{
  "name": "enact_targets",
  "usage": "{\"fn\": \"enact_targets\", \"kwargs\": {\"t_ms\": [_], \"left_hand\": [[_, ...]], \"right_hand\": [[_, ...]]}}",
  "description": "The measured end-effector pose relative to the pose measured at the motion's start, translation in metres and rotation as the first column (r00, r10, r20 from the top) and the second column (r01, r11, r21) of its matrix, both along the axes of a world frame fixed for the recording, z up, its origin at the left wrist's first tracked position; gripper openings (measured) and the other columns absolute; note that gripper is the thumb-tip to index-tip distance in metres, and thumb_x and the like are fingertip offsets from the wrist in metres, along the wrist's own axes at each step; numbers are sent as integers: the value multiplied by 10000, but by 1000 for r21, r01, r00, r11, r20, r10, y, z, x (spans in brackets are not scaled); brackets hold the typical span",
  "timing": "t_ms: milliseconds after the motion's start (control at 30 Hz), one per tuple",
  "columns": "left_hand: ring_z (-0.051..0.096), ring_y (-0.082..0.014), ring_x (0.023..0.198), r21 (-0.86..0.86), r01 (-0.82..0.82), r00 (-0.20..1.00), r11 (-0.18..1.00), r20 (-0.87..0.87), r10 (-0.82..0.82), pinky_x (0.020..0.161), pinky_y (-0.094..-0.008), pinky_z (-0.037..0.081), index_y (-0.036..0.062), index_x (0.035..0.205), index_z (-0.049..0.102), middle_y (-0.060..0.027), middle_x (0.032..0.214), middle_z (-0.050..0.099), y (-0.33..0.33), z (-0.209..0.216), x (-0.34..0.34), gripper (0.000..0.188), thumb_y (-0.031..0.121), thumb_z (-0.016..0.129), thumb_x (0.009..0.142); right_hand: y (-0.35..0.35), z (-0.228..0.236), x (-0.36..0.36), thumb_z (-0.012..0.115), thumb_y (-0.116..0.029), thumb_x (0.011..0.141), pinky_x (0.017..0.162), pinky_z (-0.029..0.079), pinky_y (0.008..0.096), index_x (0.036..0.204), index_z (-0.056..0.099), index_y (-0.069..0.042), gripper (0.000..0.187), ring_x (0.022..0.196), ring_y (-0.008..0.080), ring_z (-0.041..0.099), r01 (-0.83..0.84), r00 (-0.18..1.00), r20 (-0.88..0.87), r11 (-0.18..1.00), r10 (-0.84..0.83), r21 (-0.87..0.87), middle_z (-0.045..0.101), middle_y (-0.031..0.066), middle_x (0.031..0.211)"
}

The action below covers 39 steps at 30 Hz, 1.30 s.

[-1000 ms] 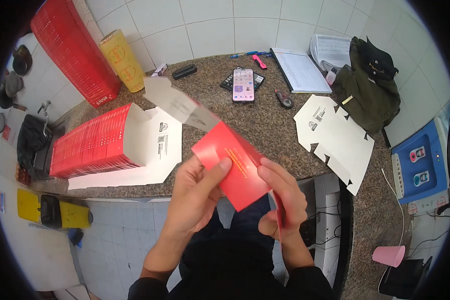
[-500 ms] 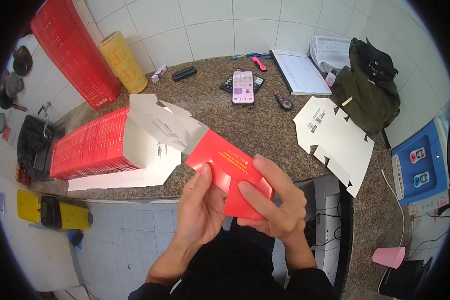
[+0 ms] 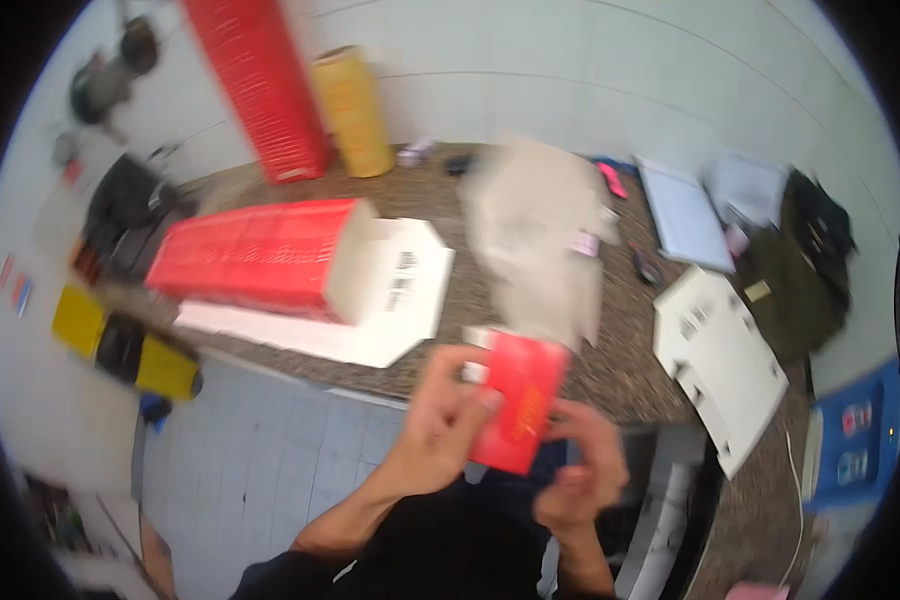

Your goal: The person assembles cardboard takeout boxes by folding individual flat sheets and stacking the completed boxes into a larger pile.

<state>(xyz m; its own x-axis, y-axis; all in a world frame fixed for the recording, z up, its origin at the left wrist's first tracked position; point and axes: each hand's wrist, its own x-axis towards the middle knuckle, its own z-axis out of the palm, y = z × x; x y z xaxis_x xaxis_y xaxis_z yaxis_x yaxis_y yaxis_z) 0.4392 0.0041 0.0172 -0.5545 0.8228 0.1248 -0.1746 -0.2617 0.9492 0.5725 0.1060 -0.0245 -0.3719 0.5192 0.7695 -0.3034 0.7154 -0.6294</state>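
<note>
A red folded cardboard carton (image 3: pixel 520 402) is gripped along its left side by my left hand (image 3: pixel 448 422), thumb in front and fingers behind. From its upper edge a pale grey-white cardboard sheet (image 3: pixel 530 235), blurred by motion, extends over the counter. My right hand (image 3: pixel 588 468) is at the carton's right edge, with its fingers bent and apart; the index fingertip lies close to that edge. To the left, a long row of red cartons (image 3: pixel 255 255) lies packed together on a white die-cut card (image 3: pixel 410 290).
Behind the row stand a tall red stack (image 3: pixel 260 90) and a yellow roll (image 3: pixel 355 115). Another white die-cut card (image 3: pixel 725 360) lies at right on the granite counter. Beyond are a notebook (image 3: pixel 682 210), a dark green bag (image 3: pixel 795 290) and a blue water dispenser (image 3: pixel 855 430).
My right hand has come off the carton's front and shifted to its edge. The carton has turned more upright, its pale sheet now covering the phone. The whole view has swung left.
</note>
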Motion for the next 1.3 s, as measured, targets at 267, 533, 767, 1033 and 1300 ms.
{"fn": "enact_targets", "kwargs": {"t_ms": [267, 533, 767, 1033, 1300], "left_hand": [[709, -218, 742, 20, 155, 896, 988, -423, -132, 675, -323, 535, 46, 1199, 690, -160, 872, 719, -12, 17, -4, 242, 59, 585, 982], [677, -236, 678, 147, -161, 813, 976, -540, 216, 631, -325, 521, 52, 1214, 717, -141, 803, 700, -24, 13, -9, 303, -21, 634, 931], [640, -178, 593, 315, -158, 752, 936, -576, 320, 570, -280, 497, 13, 1194, 719, -93, 722, 688, -28, 12, -10, 295, -7, 685, 902], [600, -164, 1150, -112, -565, 780, 817, 248, 574, 981, -349, 499, 28, 1336, 576, -116, 1198, 662, -11, -47, -46, 517, 347, 710, 951], [656, -131, 994, 28, 106, 774, 994, 625, -100, 860, -297, 537, 58, 1277, 620, -43, 1135, 683, -56, -90, -48, 419, 398, 517, 1054]], "right_hand": [[17, 26, 3, 429, -439, 1066, 895, 449, 403, 1267, 592, 70, 572, 1038, 265, 559, 276, 934, 262, 957, -245, -90, 552, 169, 1143], [-3, 48, 24, 722, -323, 931, 716, 474, 270, 1137, 658, -23, 370, 879, 191, 578, -122, 767, 641, 989, 40, 84, 550, 119, 983], [-15, 51, 14, 790, -181, 892, 590, 426, 341, 1119, 740, -74, 255, 672, 232, 502, -147, 851, 515, 988, 106, 39, 581, 109, 937], [-41, 35, 16, 802, -171, 879, 593, 394, 368, 967, 721, -62, 163, 672, 271, 452, -59, 929, 366, 958, -50, 280, 489, 76, 812], [-39, 21, 20, 671, -54, 909, 691, 454, 349, 888, 678, -18, 42, 780, 246, 557, -555, 762, 229, 793, 606, -252, 614, 129, 921]]}}
